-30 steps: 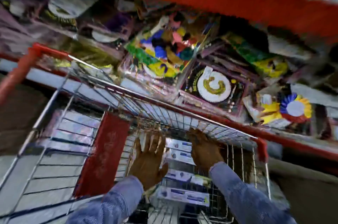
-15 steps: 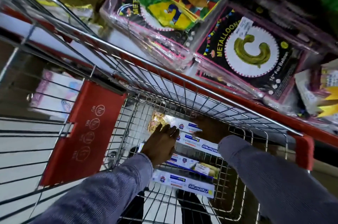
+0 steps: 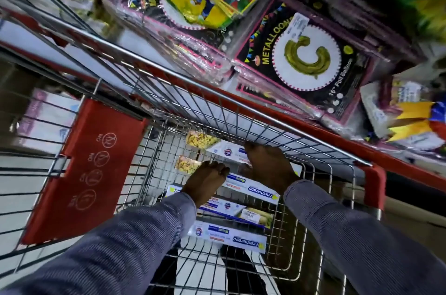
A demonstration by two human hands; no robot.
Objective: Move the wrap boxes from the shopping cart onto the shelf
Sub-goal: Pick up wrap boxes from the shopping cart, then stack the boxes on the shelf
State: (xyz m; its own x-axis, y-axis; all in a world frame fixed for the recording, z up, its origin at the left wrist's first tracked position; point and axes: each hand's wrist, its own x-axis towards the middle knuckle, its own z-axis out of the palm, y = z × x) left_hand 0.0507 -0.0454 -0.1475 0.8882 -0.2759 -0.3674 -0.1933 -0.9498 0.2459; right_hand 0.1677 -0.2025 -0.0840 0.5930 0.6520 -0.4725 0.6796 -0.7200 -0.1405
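Note:
Several white-and-blue wrap boxes lie side by side in the bottom of the wire shopping cart point(image 3: 321, 234); one near box point(image 3: 226, 236) and one middle box point(image 3: 255, 191) show their labels. My left hand point(image 3: 206, 181) is down in the basket, fingers curled over the left end of a middle box. My right hand point(image 3: 269, 165) lies across the far boxes point(image 3: 224, 150), thumb and fingers closed around one. No box is lifted clear of the cart floor. The red-edged shelf point(image 3: 313, 130) runs just beyond the cart.
Foil balloon packets point(image 3: 306, 58) and other party goods crowd the shelf above the cart. The cart's red seat flap point(image 3: 89, 169) stands to the left, its red corner point(image 3: 372, 188) to the right. Pale packs point(image 3: 45, 121) sit on a lower level at far left.
I have leaned further into the cart, and the view has dropped closer to the basket. Both hands went from spread above the boxes to closing on them.

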